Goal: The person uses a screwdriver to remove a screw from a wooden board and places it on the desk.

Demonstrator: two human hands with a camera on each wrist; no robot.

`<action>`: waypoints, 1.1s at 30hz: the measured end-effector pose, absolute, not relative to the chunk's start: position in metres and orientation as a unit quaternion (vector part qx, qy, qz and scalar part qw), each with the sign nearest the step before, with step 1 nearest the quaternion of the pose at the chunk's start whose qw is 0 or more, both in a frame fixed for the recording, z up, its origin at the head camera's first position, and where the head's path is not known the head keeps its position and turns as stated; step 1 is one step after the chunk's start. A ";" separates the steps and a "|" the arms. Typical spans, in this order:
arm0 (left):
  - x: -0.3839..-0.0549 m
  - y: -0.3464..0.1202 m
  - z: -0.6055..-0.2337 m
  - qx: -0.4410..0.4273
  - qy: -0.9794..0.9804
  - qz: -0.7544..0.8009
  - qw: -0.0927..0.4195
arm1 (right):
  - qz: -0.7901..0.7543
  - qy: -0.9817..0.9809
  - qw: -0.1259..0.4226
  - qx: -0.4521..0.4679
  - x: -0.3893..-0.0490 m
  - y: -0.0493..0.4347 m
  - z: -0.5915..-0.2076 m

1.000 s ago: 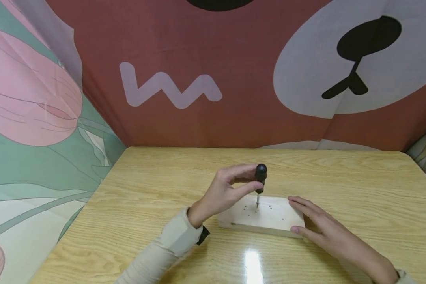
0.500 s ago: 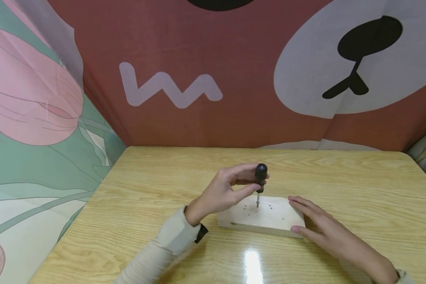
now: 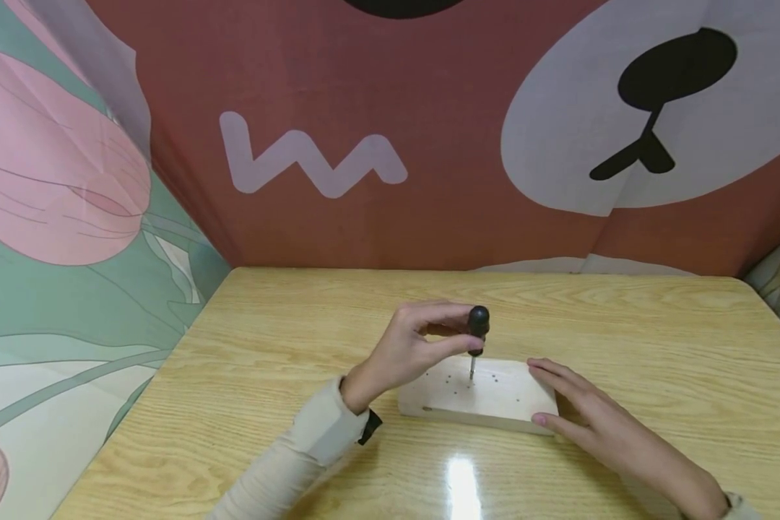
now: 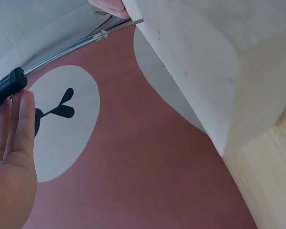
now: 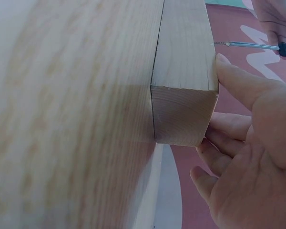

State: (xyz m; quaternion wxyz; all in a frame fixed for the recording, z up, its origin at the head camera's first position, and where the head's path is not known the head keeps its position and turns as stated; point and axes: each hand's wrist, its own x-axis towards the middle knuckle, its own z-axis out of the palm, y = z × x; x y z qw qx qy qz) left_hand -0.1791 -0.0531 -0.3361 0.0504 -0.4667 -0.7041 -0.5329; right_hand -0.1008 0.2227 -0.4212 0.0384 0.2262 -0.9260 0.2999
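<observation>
Left grip (image 3: 416, 352) pinching black-handled screwdriver (image 3: 477, 325), right grip (image 3: 583, 410) unclenched on pale wooden block (image 3: 494, 406); tilting might skew that threaded metal screw (image 4: 124, 27).

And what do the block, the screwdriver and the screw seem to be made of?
Block: bare, pale wood, by the growth rings on its end. Screwdriver: the shaft looks shiny metal, from its bright streaks; the black handle is likely plastic or rubber, by its faintly glossy look. Screw: likely metal, by its crisp threads; the brownish tint may be plating.
</observation>
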 end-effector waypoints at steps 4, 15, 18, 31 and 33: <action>-0.178 -0.054 -0.334 -0.464 -0.699 -0.543 0.037 | 0.300 -0.925 0.045 0.228 -0.101 0.223 -0.422; -0.178 -0.055 -0.332 -0.445 -0.699 -0.560 0.013 | 0.308 -0.926 0.035 0.216 -0.102 0.223 -0.423; -0.178 -0.053 -0.333 -0.435 -0.701 -0.565 0.025 | 0.308 -0.925 0.041 0.219 -0.102 0.223 -0.424; -0.178 -0.052 -0.335 -0.445 -0.704 -0.552 0.021 | 0.308 -0.924 0.026 0.224 -0.101 0.223 -0.420; -0.178 -0.053 -0.334 -0.453 -0.705 -0.546 0.009 | 0.307 -0.925 0.026 0.224 -0.101 0.223 -0.420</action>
